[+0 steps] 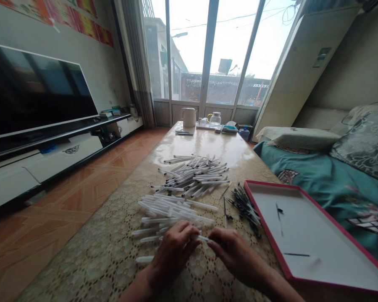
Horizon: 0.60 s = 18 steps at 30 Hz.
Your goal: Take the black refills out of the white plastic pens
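Clear plastic pen tube is pinched by left hand and right hand; tube pile lies at twelve o'clock.

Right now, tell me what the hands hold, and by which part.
One clear pen barrel, held between both: left hand covers one end, right hand pinches the other end.

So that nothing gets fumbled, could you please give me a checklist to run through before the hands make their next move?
1. Clear tube gripped between left hand and right hand: ok.
2. Pile of clear tubes lying just ahead of the hands: ok.
3. Black refills lying beside the tray: ok.
4. Tray has bare room: ok.
5. Refill already inside the held tube: cannot tell.
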{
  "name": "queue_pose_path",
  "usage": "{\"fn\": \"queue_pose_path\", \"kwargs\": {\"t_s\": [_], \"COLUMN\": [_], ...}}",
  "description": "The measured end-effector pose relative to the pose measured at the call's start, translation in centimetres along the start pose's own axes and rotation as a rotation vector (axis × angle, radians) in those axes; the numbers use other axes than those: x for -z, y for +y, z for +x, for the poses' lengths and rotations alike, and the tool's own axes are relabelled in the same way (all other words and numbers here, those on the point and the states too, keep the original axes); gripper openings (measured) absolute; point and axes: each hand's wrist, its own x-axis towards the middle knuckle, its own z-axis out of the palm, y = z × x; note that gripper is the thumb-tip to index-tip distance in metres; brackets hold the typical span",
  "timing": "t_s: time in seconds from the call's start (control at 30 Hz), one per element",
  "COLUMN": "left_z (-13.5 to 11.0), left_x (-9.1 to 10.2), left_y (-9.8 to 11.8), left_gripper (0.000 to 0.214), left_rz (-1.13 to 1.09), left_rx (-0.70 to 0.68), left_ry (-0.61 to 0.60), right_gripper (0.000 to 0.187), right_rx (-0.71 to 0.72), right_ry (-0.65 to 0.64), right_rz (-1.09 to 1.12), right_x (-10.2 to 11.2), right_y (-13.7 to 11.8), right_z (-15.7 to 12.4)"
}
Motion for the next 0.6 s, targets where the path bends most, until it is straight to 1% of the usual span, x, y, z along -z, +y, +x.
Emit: {"fn": "queue_pose_path", "kwargs": {"t_s": [0.07,0.13,0.2,0.23,0.3,0.37,0.4,0.5,0.6], "left_z": [0.0,-0.1,-0.2,-0.3,-0.5,-0.6,-0.5,-0.3,0.1], "left_x": [-0.1,-0.2,-0.3,-0.4,-0.6,-0.6,-0.6,-0.4,-0.2], "left_y": [0.0,-0.1,-0.3,-0.4,-0.6,-0.7,-0.7,-0.4,0.0], "left_gripper": [0.019,0.021,0.022,0.023,0.027,0.030,0.031,0.036,0.039], "left_rz": [0.031,0.052,0.071,0.084,0.129,0.188,0.214,0.234,0.179], "left_rx": [-0.017,-0.047,-0.080,-0.093,-0.108,-0.098,-0.085,-0.026,0.039], "left_ry": [0.003,0.011,-0.011,-0.035,-0.091,-0.127,-0.135,-0.147,-0.149], "right_gripper": [0.025,0.032,0.037,0.039,0.040,0.040,0.039,0.029,0.016], "right_rx": [-0.019,-0.037,-0.033,-0.025,-0.014,-0.015,-0.007,0.059,0.194], "right_ry": [-0.088,-0.220,-0.323,-0.351,-0.368,-0.347,-0.326,-0.205,-0.057], "right_rz": [0.116,0.236,0.301,0.312,0.307,0.257,0.197,-0.103,-0.421], "right_x": [0.4,0.7,0.8,0.8,0.4,-0.2,-0.6,-1.5,-2.0], "right_y": [0.2,0.2,0.1,0.1,0.1,0.2,0.4,0.9,1.4], "right_z": [0.1,0.2,0.3,0.4,0.3,0.3,0.2,0.2,0.2]}}
